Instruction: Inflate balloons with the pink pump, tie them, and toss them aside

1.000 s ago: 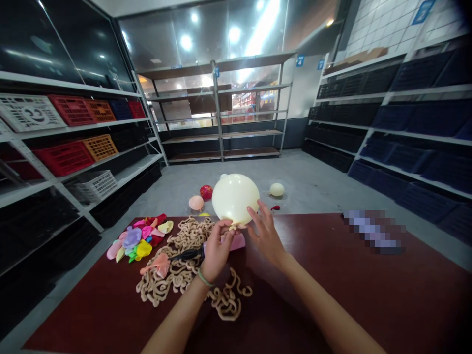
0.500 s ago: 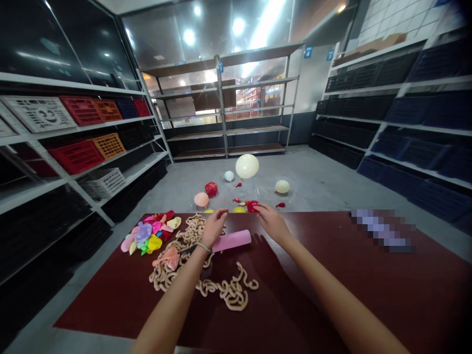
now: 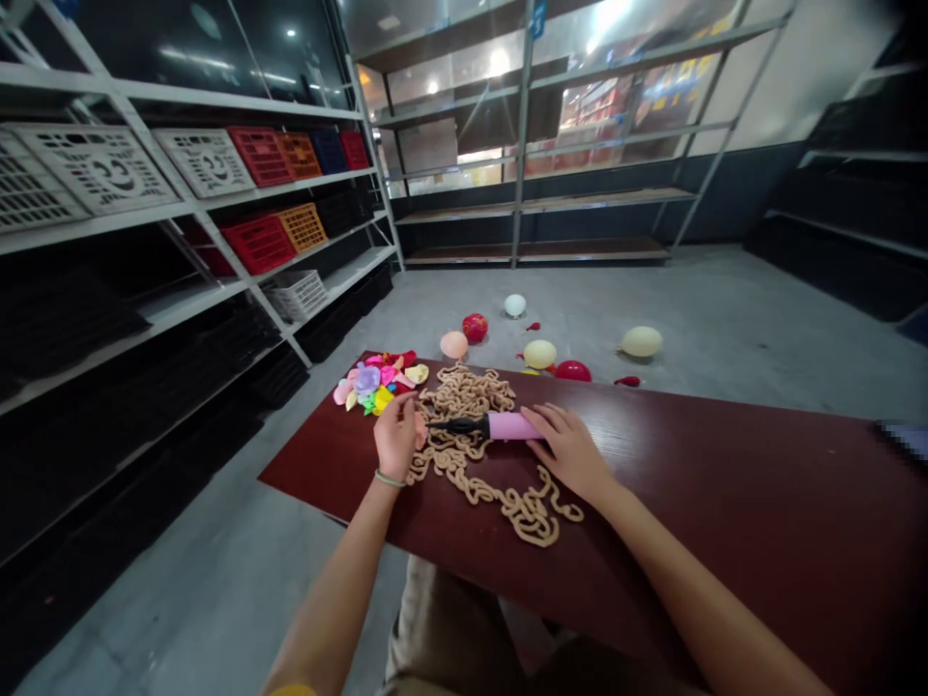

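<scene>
A balloon pump (image 3: 513,426) with a pink barrel and black nozzle end lies across a heap of tan, curly, rope-like pieces (image 3: 475,391) on the table. My right hand (image 3: 572,449) has its fingers over the barrel's right end. At the nozzle tip is a limp peach balloon (image 3: 420,432), mostly hidden by my left hand (image 3: 396,440). The left fingers are loosely bent and apart; no firm grip on the balloon shows. Just beyond that hand lies a pile of uninflated balloons (image 3: 369,379) in many colours.
The dark red table (image 3: 688,503) extends to the right, where a blurred flat item (image 3: 906,440) sits at the edge. Several inflated balloons, among them a speckled red balloon (image 3: 475,329), rest on the floor beyond. Racks with crates (image 3: 261,242) stand at left.
My view has turned left and down. My right hand has come down onto the pump, and my left hand has moved back beside the peach balloon. The large pale balloon has dropped lower.
</scene>
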`<state>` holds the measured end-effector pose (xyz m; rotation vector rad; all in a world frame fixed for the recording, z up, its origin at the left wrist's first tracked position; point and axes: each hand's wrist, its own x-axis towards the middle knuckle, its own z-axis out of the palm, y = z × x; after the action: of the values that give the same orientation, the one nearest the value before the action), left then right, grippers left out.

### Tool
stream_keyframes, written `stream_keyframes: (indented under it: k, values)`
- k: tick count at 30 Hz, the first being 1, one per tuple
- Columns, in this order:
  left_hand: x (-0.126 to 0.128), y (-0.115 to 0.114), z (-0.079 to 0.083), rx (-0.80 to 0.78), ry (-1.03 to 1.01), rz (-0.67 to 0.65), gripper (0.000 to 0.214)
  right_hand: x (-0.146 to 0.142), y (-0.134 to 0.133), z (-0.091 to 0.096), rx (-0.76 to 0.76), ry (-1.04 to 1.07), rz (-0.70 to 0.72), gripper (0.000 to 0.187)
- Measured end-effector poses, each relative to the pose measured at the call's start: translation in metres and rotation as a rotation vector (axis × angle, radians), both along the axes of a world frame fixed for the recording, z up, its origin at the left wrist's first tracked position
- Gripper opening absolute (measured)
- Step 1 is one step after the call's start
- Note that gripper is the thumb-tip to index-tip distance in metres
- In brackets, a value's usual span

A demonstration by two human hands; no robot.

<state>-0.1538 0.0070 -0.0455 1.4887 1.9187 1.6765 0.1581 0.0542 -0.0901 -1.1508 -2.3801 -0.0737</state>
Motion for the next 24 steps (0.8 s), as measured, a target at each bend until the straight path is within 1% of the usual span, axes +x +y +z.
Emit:
stream_keyframes:
  k: [1, 3, 6, 9, 12, 14, 16, 20, 22, 24]
  values:
    - [-0.011, -0.002, -0.004, -0.004, 0.006, 0.051, 0.030, 0.001, -0.002, -0.002, 0.015, -0.004, -0.003, 0.051]
    - [-0.031, -0.007, -0.012, -0.040, 0.000, 0.099, 0.030, 0.002, -0.004, -0.004, 0.046, -0.017, -0.010, 0.050]
    - [-0.055, -0.015, -0.020, -0.129, -0.015, 0.091, 0.030, 0.000, -0.006, -0.004, 0.098, -0.038, -0.023, 0.047]
    - [-0.072, -0.025, -0.019, -0.175, 0.071, 0.004, 0.027, -0.004, -0.007, -0.003, 0.154, -0.050, -0.015, 0.047]
    - [-0.082, -0.032, -0.012, -0.231, 0.254, -0.168, 0.024, -0.006, -0.005, -0.004, 0.183, -0.047, 0.033, 0.047]
    - [-0.085, -0.034, -0.009, -0.286, 0.360, -0.284, 0.024, -0.007, -0.004, -0.004, 0.190, -0.050, 0.059, 0.046]
    - [-0.085, -0.032, -0.007, -0.322, 0.459, -0.336, 0.025, -0.008, -0.004, -0.004, 0.199, -0.064, 0.064, 0.043]
    - [-0.074, -0.023, -0.003, -0.407, 0.656, -0.273, 0.021, -0.013, -0.008, 0.000, 0.226, -0.084, 0.074, 0.042]
    - [-0.067, -0.018, 0.005, -0.470, 0.735, -0.244, 0.021, -0.015, -0.012, 0.003, 0.242, -0.081, 0.067, 0.044]
    - [-0.059, -0.014, 0.016, -0.494, 0.800, -0.233, 0.022, -0.016, -0.015, 0.005, 0.257, -0.069, 0.043, 0.048]
